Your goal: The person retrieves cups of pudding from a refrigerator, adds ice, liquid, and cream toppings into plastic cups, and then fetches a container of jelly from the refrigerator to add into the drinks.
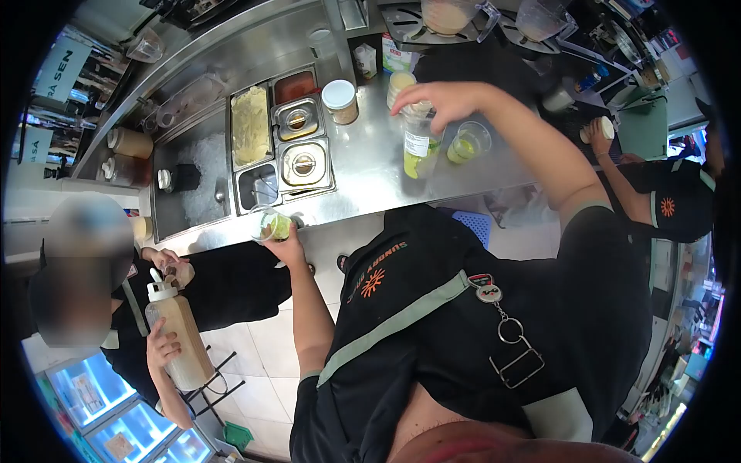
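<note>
My left hand (286, 245) holds a clear plastic cup (272, 224) with green contents, tilted near the counter's front edge. Over the counter, the fingers of my right hand (441, 103) are curled around the top of a tall clear container (417, 144) with a white label and green stuff in its lower part. Just to its right stands another clear cup (468, 143) with some green at the bottom. Behind my right fingers is a container with pale contents (401, 80).
Metal trays (251, 127) with lids and an ice bin (202, 181) lie at the left of the counter (370, 174). A white-lidded jar (340, 102) stands behind. A co-worker at left holds a large bottle (181, 339); another person (679, 197) is at right.
</note>
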`<state>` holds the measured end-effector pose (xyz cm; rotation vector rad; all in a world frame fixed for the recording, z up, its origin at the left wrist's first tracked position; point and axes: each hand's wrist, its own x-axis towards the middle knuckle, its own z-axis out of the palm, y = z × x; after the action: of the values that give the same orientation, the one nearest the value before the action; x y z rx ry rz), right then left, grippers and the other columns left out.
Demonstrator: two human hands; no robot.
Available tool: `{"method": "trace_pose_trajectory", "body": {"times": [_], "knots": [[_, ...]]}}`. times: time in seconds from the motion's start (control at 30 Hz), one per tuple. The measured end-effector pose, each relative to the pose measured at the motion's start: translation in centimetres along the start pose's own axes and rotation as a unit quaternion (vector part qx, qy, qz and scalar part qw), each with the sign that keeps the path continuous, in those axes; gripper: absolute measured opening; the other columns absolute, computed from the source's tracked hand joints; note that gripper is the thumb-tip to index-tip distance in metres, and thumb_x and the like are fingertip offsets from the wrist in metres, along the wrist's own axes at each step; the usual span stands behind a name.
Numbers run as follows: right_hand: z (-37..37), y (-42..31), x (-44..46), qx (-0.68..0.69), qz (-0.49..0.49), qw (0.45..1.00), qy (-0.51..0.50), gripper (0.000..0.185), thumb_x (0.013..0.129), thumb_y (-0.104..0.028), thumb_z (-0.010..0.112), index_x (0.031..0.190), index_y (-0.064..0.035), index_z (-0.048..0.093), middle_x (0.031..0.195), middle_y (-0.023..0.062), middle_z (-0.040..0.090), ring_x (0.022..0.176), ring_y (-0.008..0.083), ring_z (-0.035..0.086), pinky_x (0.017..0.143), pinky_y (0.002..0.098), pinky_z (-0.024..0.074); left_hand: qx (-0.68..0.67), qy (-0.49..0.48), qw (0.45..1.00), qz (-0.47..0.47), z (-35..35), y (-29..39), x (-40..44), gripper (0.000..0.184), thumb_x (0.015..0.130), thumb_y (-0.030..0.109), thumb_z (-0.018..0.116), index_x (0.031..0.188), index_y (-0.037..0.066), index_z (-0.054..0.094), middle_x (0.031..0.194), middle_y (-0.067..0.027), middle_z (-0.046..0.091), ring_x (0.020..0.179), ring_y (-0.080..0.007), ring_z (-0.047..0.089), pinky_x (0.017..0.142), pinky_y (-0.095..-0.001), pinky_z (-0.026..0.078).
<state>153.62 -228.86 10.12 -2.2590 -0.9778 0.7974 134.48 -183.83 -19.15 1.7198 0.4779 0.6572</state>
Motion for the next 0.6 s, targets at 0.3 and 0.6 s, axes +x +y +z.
{"method": "trace_pose_trajectory", "body": {"times": [0.3, 0.6], "knots": [[-6.2, -10.3, -1.3, 0.214, -0.185, 0.959, -0.013, 0.085, 0.037, -0.013, 0.062, 0.121, -0.0006, 0.063, 0.135, 0.0137, 0.052, 0.123, 0.0245, 0.05, 0.098, 0.0349, 0.045, -0.014, -0.013, 0.999, -0.043, -1.2, -2.4, 1.6, 0.079, 0.073, 0.002, 0.083, 0.134, -0.007, 0.035, 0.121, -0.0191, 0.057, 0.109, -0.0256, 0.058, 0.096, -0.0356, 0.048], [-6.0, -14.7, 1.3, 0.255, -0.278, 0.925, -0.049, 0.088, 0.039, -0.013, 0.061, 0.125, 0.0014, 0.06, 0.131, 0.0107, 0.058, 0.121, 0.0217, 0.052, 0.103, 0.0326, 0.0406, 0.017, -0.031, 0.998, -0.055, -3.2, -0.9, 3.8, 0.082, 0.073, 0.007, 0.085, 0.138, -0.003, 0.035, 0.124, -0.0199, 0.056, 0.113, -0.0279, 0.056, 0.101, -0.0378, 0.044]]}}
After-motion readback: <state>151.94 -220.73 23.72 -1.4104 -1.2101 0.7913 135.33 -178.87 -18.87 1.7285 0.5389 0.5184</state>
